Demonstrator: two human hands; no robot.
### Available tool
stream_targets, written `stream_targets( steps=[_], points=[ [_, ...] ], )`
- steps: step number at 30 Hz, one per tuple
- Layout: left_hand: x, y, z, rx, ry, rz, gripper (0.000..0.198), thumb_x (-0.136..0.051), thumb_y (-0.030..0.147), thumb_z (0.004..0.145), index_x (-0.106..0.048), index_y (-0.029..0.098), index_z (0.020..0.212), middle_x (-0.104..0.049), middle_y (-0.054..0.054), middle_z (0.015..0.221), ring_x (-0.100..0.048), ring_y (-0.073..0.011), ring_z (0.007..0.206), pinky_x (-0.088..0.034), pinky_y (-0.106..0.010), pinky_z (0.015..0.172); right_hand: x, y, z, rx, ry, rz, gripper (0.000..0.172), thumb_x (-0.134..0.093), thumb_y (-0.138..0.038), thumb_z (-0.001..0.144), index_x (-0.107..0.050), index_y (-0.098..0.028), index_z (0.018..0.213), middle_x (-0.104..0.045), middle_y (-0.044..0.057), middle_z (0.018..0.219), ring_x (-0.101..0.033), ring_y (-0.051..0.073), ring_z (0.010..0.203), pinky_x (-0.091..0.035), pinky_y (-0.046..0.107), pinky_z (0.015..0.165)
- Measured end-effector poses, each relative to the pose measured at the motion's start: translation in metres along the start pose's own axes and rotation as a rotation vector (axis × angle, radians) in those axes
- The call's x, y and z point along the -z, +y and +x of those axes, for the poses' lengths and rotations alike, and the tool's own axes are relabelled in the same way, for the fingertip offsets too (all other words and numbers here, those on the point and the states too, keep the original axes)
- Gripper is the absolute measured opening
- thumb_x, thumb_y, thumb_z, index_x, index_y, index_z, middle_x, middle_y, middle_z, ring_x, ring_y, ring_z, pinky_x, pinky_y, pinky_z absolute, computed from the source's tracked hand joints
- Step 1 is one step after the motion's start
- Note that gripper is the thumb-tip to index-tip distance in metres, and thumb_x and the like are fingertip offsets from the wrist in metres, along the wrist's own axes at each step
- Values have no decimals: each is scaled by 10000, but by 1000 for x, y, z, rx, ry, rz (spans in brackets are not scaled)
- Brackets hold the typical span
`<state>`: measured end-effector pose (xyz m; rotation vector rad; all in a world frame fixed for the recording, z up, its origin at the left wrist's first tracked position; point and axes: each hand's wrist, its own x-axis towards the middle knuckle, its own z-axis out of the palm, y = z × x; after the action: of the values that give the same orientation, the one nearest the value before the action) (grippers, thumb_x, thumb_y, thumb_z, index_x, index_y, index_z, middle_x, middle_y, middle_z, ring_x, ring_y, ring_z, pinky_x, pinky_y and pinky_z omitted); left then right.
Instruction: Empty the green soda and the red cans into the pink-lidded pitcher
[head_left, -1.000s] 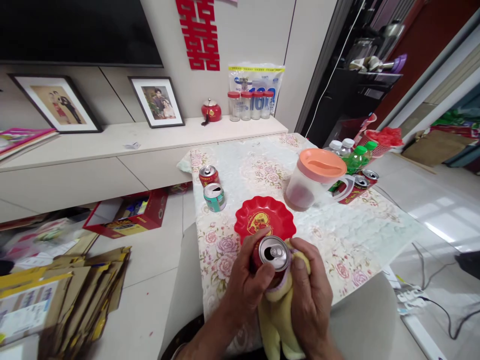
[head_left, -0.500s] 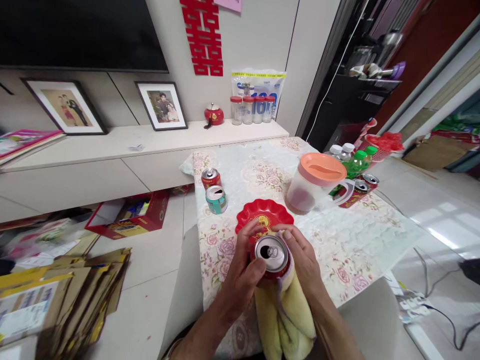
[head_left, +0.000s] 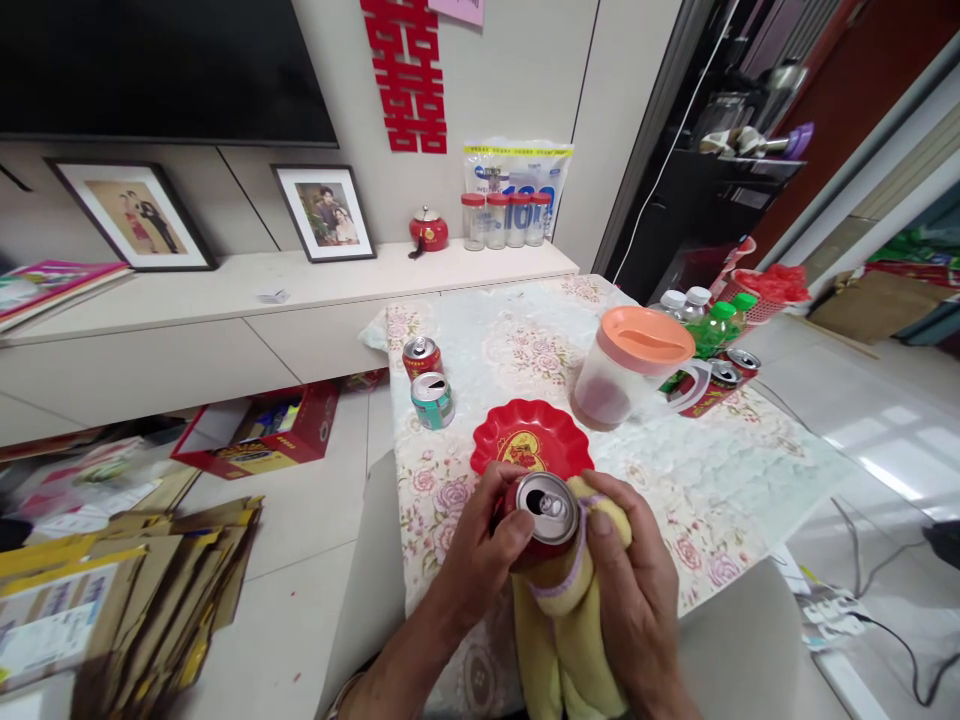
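My left hand (head_left: 487,545) is closed round a red drink can (head_left: 550,508) whose top is opened. The can stands near the table's front edge, its silver lid facing me. Against its right side, my right hand (head_left: 634,550) grips a yellow cloth with a purple edge (head_left: 566,595), thumb on top and fingers behind. The cloth hangs down below the can toward my lap. Just beyond the can lies a red scalloped plate (head_left: 566,437) with a gold print. The can's lower body is hidden by the cloth and my fingers.
A lidded pitcher (head_left: 600,385) with dark liquid stands right of the plate. At the left edge are a red can (head_left: 422,357) and a green can (head_left: 433,402). Bottles (head_left: 721,325) and more cans (head_left: 721,385) stand at the right. A floral cloth (head_left: 495,345) covers the table.
My right hand has shifted right and bunched the cloth in its fingers, drawing it across the can's side. My left hand keeps its hold on the can, and more of the plate shows.
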<state>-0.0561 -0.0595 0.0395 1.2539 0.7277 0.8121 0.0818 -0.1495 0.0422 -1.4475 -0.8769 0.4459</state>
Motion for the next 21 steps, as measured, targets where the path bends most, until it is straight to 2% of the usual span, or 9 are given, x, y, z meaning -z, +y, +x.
stream_targets(
  steps=[2, 4, 7, 10, 13, 15, 21],
  points=[
    [0, 0, 0, 12, -46, -19, 507, -721, 676, 891, -683, 210, 1087, -684, -20, 970, -577, -231, 923, -465, -351, 858, 6, -9, 11, 150, -49, -31, 191, -644, -395, 1060, -784, -337, 1177, -770, 4, 1134, -723, 139, 1031, -568, 239, 900],
    [0, 1, -1, 26, -95, -50, 545, -730, 716, 877, -691, 206, 1066, -674, -17, 945, -565, -222, 895, -460, -341, 834, 10, -17, 24, 188, -136, -23, 172, -647, -393, 1056, -797, -331, 1113, -763, -5, 1084, -717, 127, 1017, -555, 213, 883],
    [-2, 0, -2, 42, -151, -102, 619, -768, 770, 829, -699, 201, 1060, -674, -18, 925, -554, -212, 863, -457, -333, 808, 11, -22, 39, -1, -272, 58, 232, -693, -495, 1019, -809, -297, 1053, -747, 2, 975, -690, 129, 879, -536, 223, 781],
    [-4, -4, -4, 31, -114, -152, 639, -794, 770, 812, -701, 203, 1092, -691, -22, 948, -560, -212, 872, -457, -329, 813, 5, -18, 43, -182, -318, 127, 353, -687, -594, 1000, -794, -262, 1053, -726, 8, 857, -631, 135, 725, -506, 263, 673],
    [-5, -12, -6, -7, -22, -185, 611, -802, 742, 825, -705, 212, 1113, -702, -28, 977, -567, -219, 891, -461, -325, 815, -4, -8, 39, -233, -270, 135, 431, -625, -645, 1021, -771, -243, 1074, -779, 44, 961, -648, 157, 732, -517, 302, 668],
    [-6, -18, -7, -31, 34, -185, 584, -795, 724, 843, -708, 211, 1110, -711, -38, 994, -583, -234, 920, -471, -334, 835, -9, -1, 32, -242, -211, 119, 463, -613, -665, 1019, -767, -233, 1080, -797, 73, 1064, -683, 180, 812, -538, 328, 723],
    [-6, -24, -3, -32, 165, -183, 504, -782, 661, 862, -696, 216, 1082, -721, -44, 1008, -601, -254, 951, -487, -358, 870, -19, 12, -2, -214, -46, 56, 480, -575, -650, 1046, -766, -226, 1163, -786, 103, 1178, -732, 243, 1091, -563, 377, 904]
  ],
)
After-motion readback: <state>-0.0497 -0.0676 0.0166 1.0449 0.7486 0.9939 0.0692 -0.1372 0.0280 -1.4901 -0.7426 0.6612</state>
